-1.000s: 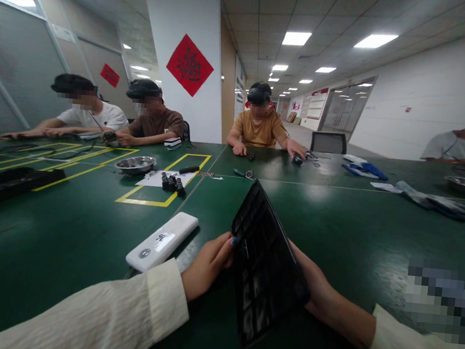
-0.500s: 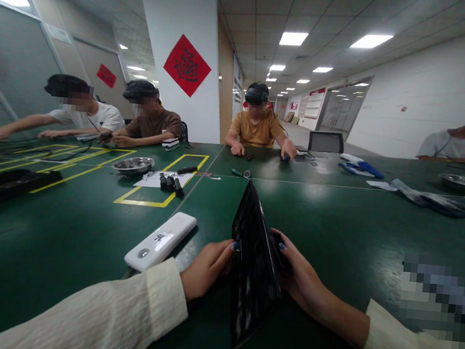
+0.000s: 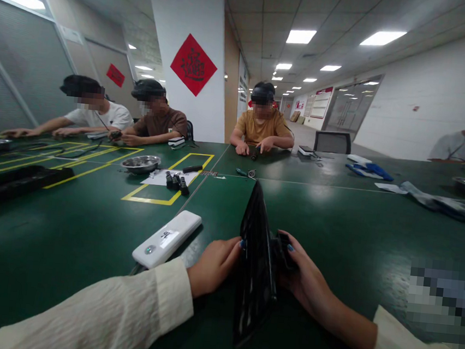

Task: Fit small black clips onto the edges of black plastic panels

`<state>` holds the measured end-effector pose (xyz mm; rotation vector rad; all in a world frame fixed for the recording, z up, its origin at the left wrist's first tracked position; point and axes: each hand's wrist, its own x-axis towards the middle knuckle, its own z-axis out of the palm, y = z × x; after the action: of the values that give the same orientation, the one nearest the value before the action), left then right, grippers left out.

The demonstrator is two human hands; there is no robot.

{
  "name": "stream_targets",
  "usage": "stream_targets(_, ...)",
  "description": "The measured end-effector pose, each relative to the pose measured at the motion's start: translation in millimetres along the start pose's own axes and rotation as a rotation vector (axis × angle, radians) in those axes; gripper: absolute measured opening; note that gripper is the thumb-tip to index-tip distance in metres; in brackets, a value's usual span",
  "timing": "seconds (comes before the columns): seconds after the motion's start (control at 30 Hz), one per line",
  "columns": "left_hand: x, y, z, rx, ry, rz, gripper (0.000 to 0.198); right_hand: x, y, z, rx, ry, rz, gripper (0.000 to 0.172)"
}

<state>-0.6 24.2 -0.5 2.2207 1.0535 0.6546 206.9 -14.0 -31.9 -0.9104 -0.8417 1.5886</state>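
Observation:
A flat, glossy black panel, like a small screen, stands nearly edge-on upright in front of me. My left hand pinches its left edge, thumb on the near face and the other fingers mostly hidden. Behind the panel is a black bracket-like piece, and my right hand is closed around it. Whether that piece is fixed to the panel I cannot tell. Left of my left hand lies a white power bank with a label on the green table.
Beyond are a metal bowl, black cylindrical parts and a pliers-like tool. A long black tray lies left, gloves right. Several people sit around the table; a person opposite handles a small dark item.
The view has shifted slightly, and the panel has turned a little, showing more of the black piece behind it. The person opposite has brought both hands together. My grips stay the same.

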Motion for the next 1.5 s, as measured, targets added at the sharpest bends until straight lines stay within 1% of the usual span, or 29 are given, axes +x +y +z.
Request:
stream_targets(0.13,12.2,6.5,8.0,0.101,0.021,-0.022,0.041,2.9,0.6,-5.2,0.049,0.072,-0.061,0.043)
stream_targets(0.23,21.5,10.1,13.6,0.113,0.017,-0.041,0.042,5.1,2.0,-9.4,0.053,0.1,-0.101,0.04)
stream_targets(0.33,25.6,7.9,16.8,0.121,0.048,-0.031,0.041,6.9,3.4,-12.6,0.028,0.127,-0.111,0.041)
stream_targets(0.4,25.0,3.6,17.2,0.153,0.063,0.025,0.038,7.6,3.6,-13.4,0.019,0.13,-0.116,0.042)
stream_targets(0.47,22.9,-1.3,16.7,0.226,0.027,0.087,0.034,7.3,2.4,-12.5,0.017,0.132,-0.113,0.042)
stream_targets(0.53,20.8,-5.3,15.9,0.261,0.006,0.118,0.034,6.0,0.0,-10.2,0.02,0.145,-0.096,0.043)
stream_targets(0.63,19.7,-8.1,15.7,0.261,-0.008,0.113,0.033,3.5,-4.0,-6.2,0.045,0.167,-0.075,0.045)
stream_targets(0.7,20.0,-7.7,16.0,0.246,0.013,0.087,0.033,2.4,-5.6,-5.0,0.073,0.171,-0.067,0.045)
stream_targets(0.8,20.4,-4.7,15.8,0.178,0.019,0.063,0.031,1.8,-6.0,-5.5,0.11,0.173,-0.058,0.043)
stream_targets(0.97,19.6,1.4,14.1,0.108,-0.024,0.095,0.027,1.8,-5.5,-6.1,0.141,0.157,-0.07,0.042)
stream_targets(1.1,18.7,2.6,13.7,0.11,-0.012,0.09,0.025,3.6,-3.9,-6.4,0.132,0.162,-0.078,0.039)
stream_targets(1.2,18.1,1.5,13.7,0.116,-0.02,0.095,0.024,5.2,-1.9,-8.4,0.135,0.137,-0.097,0.037)
stream_targets(1.33,16.9,-0.2,13.8,0.154,-0.028,0.108,0.025,6.6,-0.7,-9.5,0.141,0.145,-0.07,0.038)
stream_targets(1.5,15.1,-1.7,15.0,0.239,0.011,0.161,0.022,7.7,-1.1,-8.2,0.151,0.157,-0.071,0.039)
